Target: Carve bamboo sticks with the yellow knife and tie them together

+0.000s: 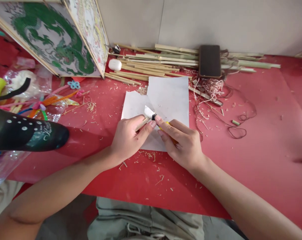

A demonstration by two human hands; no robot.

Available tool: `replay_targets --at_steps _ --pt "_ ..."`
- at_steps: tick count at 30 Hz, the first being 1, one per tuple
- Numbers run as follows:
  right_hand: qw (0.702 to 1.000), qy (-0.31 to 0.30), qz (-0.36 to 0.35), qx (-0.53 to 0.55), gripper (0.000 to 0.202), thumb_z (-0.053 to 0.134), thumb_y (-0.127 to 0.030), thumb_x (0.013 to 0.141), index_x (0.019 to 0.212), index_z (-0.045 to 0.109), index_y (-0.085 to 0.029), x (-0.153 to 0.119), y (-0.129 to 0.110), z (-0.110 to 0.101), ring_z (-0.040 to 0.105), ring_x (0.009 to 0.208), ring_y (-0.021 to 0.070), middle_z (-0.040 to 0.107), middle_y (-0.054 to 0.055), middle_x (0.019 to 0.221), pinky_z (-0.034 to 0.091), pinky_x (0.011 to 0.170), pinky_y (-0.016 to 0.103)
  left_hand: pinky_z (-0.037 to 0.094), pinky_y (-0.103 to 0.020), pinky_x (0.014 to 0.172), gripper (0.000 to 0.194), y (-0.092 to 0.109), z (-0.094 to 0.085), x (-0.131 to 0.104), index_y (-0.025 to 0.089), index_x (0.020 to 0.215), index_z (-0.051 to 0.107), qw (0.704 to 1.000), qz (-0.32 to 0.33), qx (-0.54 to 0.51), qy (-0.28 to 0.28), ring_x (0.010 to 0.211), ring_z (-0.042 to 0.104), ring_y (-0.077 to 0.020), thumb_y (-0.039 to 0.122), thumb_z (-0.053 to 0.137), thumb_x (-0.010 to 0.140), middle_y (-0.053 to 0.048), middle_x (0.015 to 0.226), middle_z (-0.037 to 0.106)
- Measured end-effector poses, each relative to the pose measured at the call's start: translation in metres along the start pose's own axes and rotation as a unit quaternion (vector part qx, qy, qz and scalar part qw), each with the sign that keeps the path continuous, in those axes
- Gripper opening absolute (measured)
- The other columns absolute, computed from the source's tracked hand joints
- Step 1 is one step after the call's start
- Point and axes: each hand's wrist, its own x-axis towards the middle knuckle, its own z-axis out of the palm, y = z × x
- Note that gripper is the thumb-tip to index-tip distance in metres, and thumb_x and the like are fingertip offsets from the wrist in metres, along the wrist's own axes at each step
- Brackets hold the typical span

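My left hand (pixel 129 136) is closed around a thin bamboo stick (pixel 142 124), whose end points up and right toward the blade. In my right hand (pixel 183 143) is a yellow utility knife (pixel 165 125) with a black collar. Its short, wide blade (pixel 148 111) lies close to the stick's tip; I cannot tell whether they touch. Both hands are over white paper (pixel 168 93), one sheet of which has a torn upper edge. Pale bamboo shavings (pixel 151 155) are scattered on the red tabletop (pixel 103 176) around the paper.
Bamboo strips (pixel 145 68) lie along the wall, with a dark phone (pixel 209 61) on them and a white earbud case (pixel 115 64) beside. Tangled string (pixel 211 87) is at right. A dragon-painted lantern (pixel 58 40), a dark bottle (pixel 28 130) and colourful pipe cleaners (pixel 49 101) occupy the left.
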Motion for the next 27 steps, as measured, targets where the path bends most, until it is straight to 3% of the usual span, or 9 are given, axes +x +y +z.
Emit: replay_targets --at_steps 4,7,12,16,20,27 --pt "0.997 0.047 0.056 -0.013 0.042 0.057 -0.024 0.096 0.138 0.066 -0.025 0.013 0.018 -0.008 0.045 0.054 0.0097 0.059 0.0 0.073 0.039 0.05 0.023 0.019 -0.027 0.046 0.051 0.007 0.0 -0.006 0.019 0.063 0.029 0.996 -0.008 -0.079 -0.027 0.049 0.024 -0.0071 0.039 0.061 0.097 0.006 0.056 0.022" --pt "0.996 0.077 0.051 -0.002 0.042 0.058 -0.023 0.096 0.137 0.067 -0.023 0.017 0.024 -0.012 0.045 0.054 0.0101 0.057 0.0 0.072 0.04 0.051 0.024 0.021 -0.026 0.045 0.049 0.006 0.0 -0.004 0.019 0.064 0.032 0.982 -0.067 -0.174 -0.026 0.051 0.026 -0.0081 0.044 0.054 0.1 0.004 0.058 0.026" --pt "0.999 0.029 -0.004 0.025 0.047 0.057 -0.021 0.097 0.143 0.062 -0.026 0.009 0.014 -0.008 0.041 0.053 0.0087 0.054 -0.001 0.074 0.035 0.048 0.023 0.023 -0.026 0.043 0.043 -0.005 -0.001 0.008 0.019 0.071 0.05 0.948 -0.136 -0.286 0.007 0.05 0.03 -0.0088 0.048 0.047 0.103 0.003 0.058 0.035" --pt "0.998 0.036 -0.025 0.042 0.049 0.057 -0.019 0.097 0.145 0.059 -0.028 0.007 0.013 -0.006 0.037 0.052 0.0087 0.05 -0.002 0.073 0.033 0.048 0.023 0.025 -0.024 0.042 0.031 -0.005 -0.001 0.007 0.019 0.088 0.062 0.937 -0.151 -0.314 0.001 0.049 0.035 -0.0084 0.045 0.052 0.101 0.003 0.057 0.043" --pt "0.997 0.02 -0.043 0.065 0.053 0.058 -0.016 0.096 0.147 0.057 -0.028 0.006 0.013 -0.006 0.038 0.053 0.0087 0.049 -0.002 0.074 0.035 0.049 0.023 0.03 -0.023 0.044 0.028 -0.002 0.001 0.005 0.019 0.094 0.062 0.935 -0.151 -0.321 -0.003 0.05 0.038 -0.0081 0.044 0.051 0.102 0.003 0.061 0.048" --pt "0.993 -0.008 -0.072 0.09 0.055 0.057 -0.014 0.096 0.149 0.054 -0.03 0.005 0.01 -0.005 0.043 0.056 0.0087 0.051 -0.001 0.077 0.039 0.05 0.021 0.029 -0.025 0.046 0.027 -0.004 0.002 0.003 0.02 0.093 0.06 0.939 -0.133 -0.318 -0.011 0.052 0.034 -0.0096 0.045 0.053 0.101 0.004 0.06 0.038"
